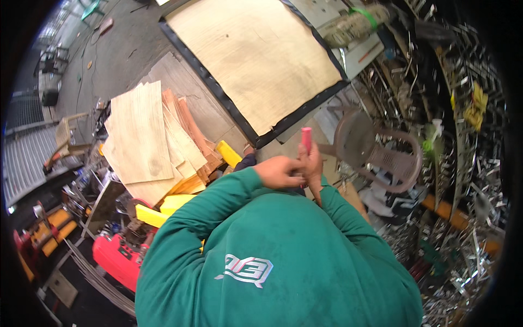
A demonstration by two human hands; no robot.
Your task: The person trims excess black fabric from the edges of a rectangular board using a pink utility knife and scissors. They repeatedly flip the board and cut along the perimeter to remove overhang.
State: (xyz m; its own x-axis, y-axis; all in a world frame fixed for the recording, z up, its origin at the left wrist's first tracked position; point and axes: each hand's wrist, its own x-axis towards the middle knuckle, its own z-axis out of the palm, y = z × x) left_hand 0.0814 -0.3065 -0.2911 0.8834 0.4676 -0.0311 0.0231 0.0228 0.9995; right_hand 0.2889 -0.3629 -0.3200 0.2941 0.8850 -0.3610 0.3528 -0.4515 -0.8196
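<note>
My right hand is closed round a pink-red handle-like tool. Its blunt upper end sticks up above my fingers, and the rest is mostly covered by my hands. Beside it, my left hand meets the right one with curled fingers. What those fingers hold, if anything, is hidden. Ahead of both hands lies a large light wooden panel with black material folded over its edges. The panel's near corner is just beyond my hands, and neither hand touches it.
On the left is a stack of thin wooden sheets, with yellow parts and a red machine nearer me. A brown plastic chair stands at right, beside heaped metal scraps. A wrapped roll lies beyond the panel.
</note>
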